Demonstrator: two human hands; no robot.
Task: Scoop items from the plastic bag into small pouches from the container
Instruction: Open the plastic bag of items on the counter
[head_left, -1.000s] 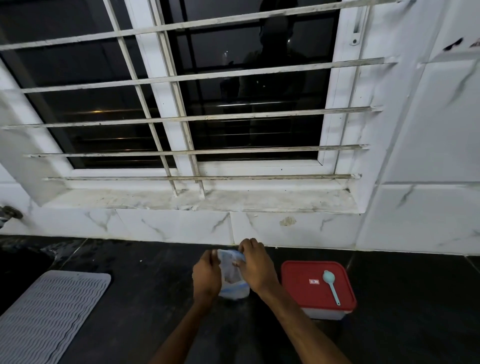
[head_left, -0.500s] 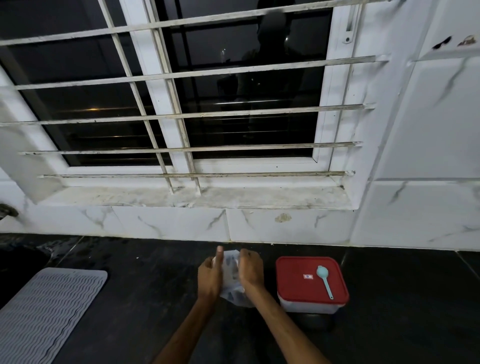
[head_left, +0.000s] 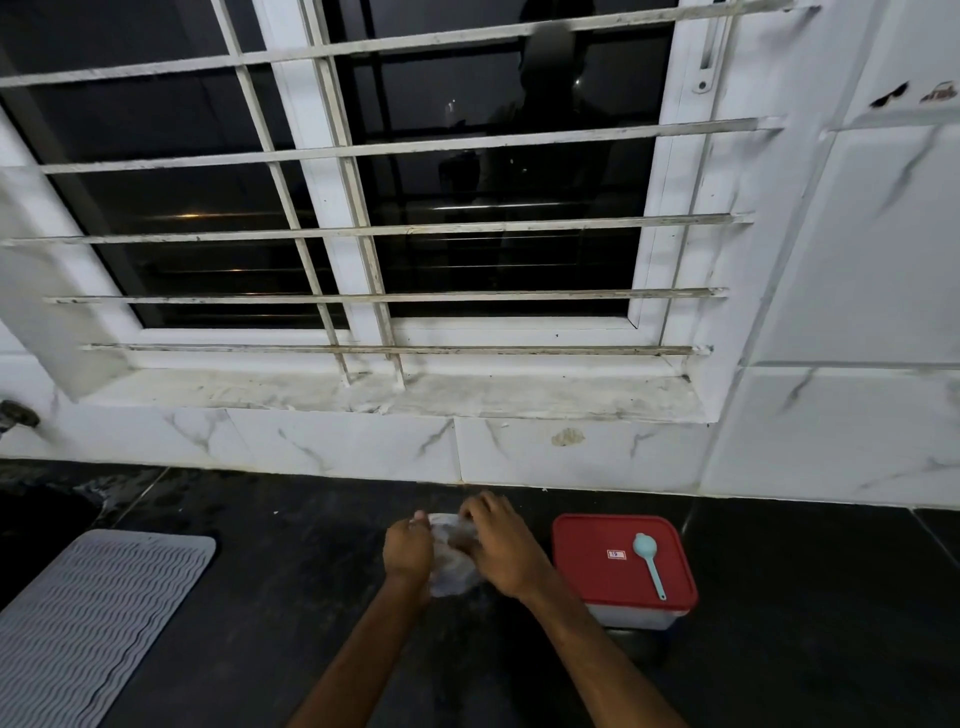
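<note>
A small clear plastic bag (head_left: 451, 566) stands on the dark counter (head_left: 291, 597), low in the middle of the view. My left hand (head_left: 408, 552) grips its left side and my right hand (head_left: 501, 545) grips its top right, fingers pinched on the bag's mouth. What is inside the bag cannot be made out. Just right of my right hand sits a container with a closed red lid (head_left: 602, 556). A pale blue scoop (head_left: 649, 561) lies on that lid, bowl towards the wall.
A grey ribbed mat (head_left: 88, 618) lies at the left front of the counter. A white marble-tiled wall (head_left: 571, 452) and a barred window with a sill (head_left: 363, 395) rise straight behind the bag. A tap fitting (head_left: 18, 414) sticks out at far left.
Both hands have drawn closer together on the bag, and it now looks more crumpled and lower between them. The container and scoop have not moved.
</note>
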